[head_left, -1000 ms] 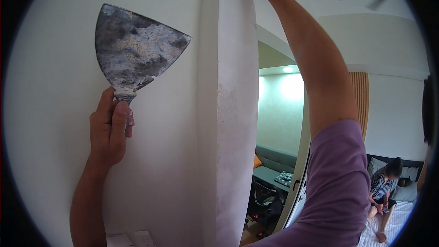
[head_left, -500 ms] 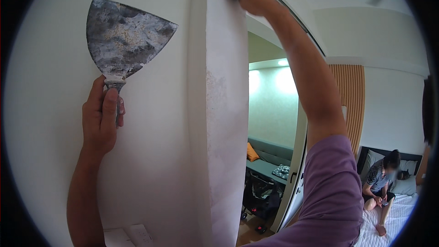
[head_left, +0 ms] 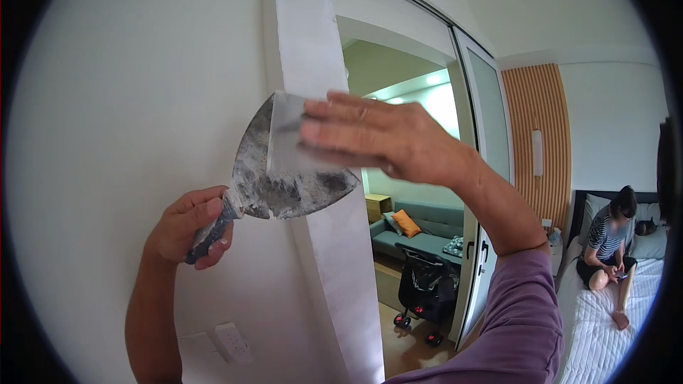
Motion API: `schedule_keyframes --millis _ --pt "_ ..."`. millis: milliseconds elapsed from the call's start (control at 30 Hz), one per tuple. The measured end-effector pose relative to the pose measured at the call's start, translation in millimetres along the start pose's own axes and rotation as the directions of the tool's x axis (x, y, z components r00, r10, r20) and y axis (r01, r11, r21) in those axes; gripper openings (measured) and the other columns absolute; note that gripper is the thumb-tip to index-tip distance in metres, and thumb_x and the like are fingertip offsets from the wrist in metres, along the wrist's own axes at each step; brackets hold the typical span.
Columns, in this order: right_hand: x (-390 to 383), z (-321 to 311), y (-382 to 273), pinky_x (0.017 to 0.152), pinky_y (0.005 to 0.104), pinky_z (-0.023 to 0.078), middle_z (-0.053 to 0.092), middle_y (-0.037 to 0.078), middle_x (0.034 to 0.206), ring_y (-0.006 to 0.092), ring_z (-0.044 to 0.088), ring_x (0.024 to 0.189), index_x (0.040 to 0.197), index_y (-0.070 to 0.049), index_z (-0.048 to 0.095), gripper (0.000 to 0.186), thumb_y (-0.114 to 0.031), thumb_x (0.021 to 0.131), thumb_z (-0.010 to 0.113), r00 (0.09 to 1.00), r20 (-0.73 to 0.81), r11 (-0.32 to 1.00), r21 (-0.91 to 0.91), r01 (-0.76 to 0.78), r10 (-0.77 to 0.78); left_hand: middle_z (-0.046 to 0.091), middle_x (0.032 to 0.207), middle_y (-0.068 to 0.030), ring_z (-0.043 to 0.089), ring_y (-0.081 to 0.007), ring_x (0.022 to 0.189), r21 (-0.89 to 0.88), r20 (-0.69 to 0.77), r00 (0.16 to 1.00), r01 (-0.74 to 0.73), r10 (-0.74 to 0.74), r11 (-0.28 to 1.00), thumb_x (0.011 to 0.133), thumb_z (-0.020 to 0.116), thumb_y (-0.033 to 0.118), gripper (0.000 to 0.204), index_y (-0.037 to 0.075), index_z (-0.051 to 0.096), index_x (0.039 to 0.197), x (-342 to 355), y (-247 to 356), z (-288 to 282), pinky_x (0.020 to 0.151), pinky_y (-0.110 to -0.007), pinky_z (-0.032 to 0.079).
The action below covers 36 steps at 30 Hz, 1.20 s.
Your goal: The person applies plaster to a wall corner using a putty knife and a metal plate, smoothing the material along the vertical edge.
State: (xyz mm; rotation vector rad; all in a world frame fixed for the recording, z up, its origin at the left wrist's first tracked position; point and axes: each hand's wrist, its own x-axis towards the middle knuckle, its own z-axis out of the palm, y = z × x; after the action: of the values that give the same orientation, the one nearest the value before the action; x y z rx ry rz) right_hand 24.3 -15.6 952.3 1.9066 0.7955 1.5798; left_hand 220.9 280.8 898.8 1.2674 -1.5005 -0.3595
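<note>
My left hand [head_left: 191, 226] grips the dark handle of a wide putty knife [head_left: 267, 188]. Its fan-shaped metal blade is tilted to the right and smeared with grey and whitish residue. From the right, my right hand [head_left: 405, 139] holds a smaller scraper [head_left: 283, 135] with a flat, pale blade; its handle is hidden by blurred fingers. The scraper's blade lies across the upper face of the putty knife, seemingly touching it. Both tools are in front of the narrow white wall end [head_left: 313, 50], whose surface looks patchily coated.
A doorway with a sliding door [head_left: 491, 135] opens right of the wall end. Through it show a green sofa [head_left: 427, 245] and a black stroller [head_left: 423, 281]. At far right a person [head_left: 608, 242] sits on a bed [head_left: 597, 341]. Wall sockets [head_left: 231, 341] are low at left.
My right hand has come down from the top of the wall end to the putty knife. My left hand has tilted the putty knife and moved it rightward and lower. The view has shifted.
</note>
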Motion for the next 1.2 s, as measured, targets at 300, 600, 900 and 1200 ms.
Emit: schedule_keyframes --millis 300,600,900,1200 --pt "-69.7 5.6 36.5 0.08 0.0365 0.064 0.061 0.004 0.143 0.0301 0.068 0.117 0.147 -0.039 0.051 0.071 0.003 0.089 0.056 0.967 0.129 0.923 -0.349 -0.162 0.218 0.054 0.058 -0.008 0.042 -0.014 0.032 -0.155 -0.113 0.986 -0.142 0.125 0.978 0.107 0.048 0.039 0.046 -0.002 0.055 0.126 -27.7 -8.1 21.0 0.028 -0.027 0.034" --pt "-121.6 9.8 102.3 0.077 0.0396 0.056 0.069 0.016 0.1 0.032 0.07 0.085 0.153 -0.02 0.042 0.057 -0.002 0.099 0.049 0.649 -0.209 0.679 0.317 -0.663 0.731 0.051 0.058 -0.002 0.04 -0.0126 0.031 0.033 -0.576 0.785 -0.256 0.228 0.966 0.109 0.04 0.044 0.045 0.004 0.054 0.125 -14.7 -5.4 25.8 0.028 -0.026 0.033" --pt "-79.5 80.6 184.0 0.067 0.0452 0.051 0.063 0.019 0.072 0.0374 0.064 0.066 0.143 -0.005 0.049 0.043 -0.015 0.101 0.047 0.626 -0.34 0.663 0.634 -0.399 0.702 0.049 0.065 0.0023 0.042 -0.0074 0.041 0.343 -0.776 0.425 -0.337 0.466 0.877 0.11 0.042 0.044 0.037 0.011 0.053 0.119 32.6 -10.7 50.1 0.036 -0.022 0.035" --pt "30.5 109.0 244.2 0.082 0.0544 0.053 0.069 0.029 0.085 0.0472 0.067 0.083 0.136 0.004 0.052 0.043 -0.014 0.098 0.046 0.582 -0.504 0.731 0.636 -0.249 0.638 0.051 0.069 0.0024 0.045 -0.0076 0.047 0.431 -0.822 0.309 -0.21 0.478 0.877 0.108 0.045 0.048 0.039 0.012 0.055 0.116 50.6 -7.7 64.3 0.041 -0.023 0.036"
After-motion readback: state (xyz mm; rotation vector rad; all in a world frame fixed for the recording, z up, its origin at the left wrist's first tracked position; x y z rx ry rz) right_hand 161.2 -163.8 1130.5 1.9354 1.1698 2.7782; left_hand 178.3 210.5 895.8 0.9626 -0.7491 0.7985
